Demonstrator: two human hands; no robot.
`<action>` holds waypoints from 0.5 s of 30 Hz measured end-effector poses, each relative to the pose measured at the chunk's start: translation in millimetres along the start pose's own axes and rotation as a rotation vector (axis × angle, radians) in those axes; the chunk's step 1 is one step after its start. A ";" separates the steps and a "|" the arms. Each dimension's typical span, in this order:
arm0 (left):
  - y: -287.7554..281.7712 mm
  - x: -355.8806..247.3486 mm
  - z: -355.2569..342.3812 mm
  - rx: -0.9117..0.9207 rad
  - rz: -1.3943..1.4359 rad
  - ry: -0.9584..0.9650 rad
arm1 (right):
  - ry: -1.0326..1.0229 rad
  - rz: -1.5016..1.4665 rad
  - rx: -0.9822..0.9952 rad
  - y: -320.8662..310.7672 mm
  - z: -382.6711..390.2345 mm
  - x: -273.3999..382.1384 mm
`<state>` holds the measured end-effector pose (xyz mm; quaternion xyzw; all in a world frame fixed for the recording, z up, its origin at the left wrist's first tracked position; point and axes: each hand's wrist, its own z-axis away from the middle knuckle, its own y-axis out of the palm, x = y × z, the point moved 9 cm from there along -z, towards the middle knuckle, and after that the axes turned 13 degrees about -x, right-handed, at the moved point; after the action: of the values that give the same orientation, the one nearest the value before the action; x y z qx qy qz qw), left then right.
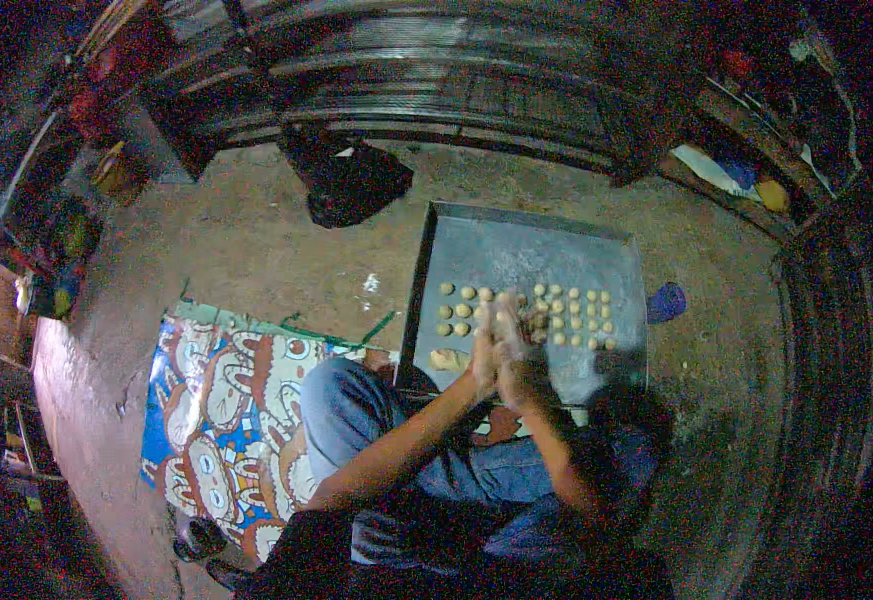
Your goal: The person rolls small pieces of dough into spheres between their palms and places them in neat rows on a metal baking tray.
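Observation:
Palm against palm, my left hand (484, 362) and my right hand (518, 368) are pressed together over the near half of a large metal tray (486, 235). Whatever lies between the palms is hidden, and the fingertips are blurred. Small pale dough balls (575, 309) sit in rows across the middle of the tray, on both sides of my hands; some are covered by them. A larger piece of dough (447, 359) lies at the tray's near left, beside my left hand. White flour-like powder dusts the tray's surface.
My bent legs in jeans (341, 410) are at the tray's near edge. A cartoon-printed mat (226, 400) spreads to the left. Beyond it lies a black bag (351, 180). A blue-purple object (666, 302) sits right of the tray. Corrugated metal walls (386, 75) stand behind.

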<state>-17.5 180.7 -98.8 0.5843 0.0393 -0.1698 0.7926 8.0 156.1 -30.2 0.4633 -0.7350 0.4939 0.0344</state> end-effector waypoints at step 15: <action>-0.3 -7.3 5.4 0.148 -0.186 0.311 | -0.026 0.426 -0.325 27.8 -17.1 -6.4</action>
<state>-25.2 177.2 -95.4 0.6540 0.2024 -0.1526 0.7128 -15.2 175.6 -44.1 0.2926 -0.8860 0.3596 -0.0059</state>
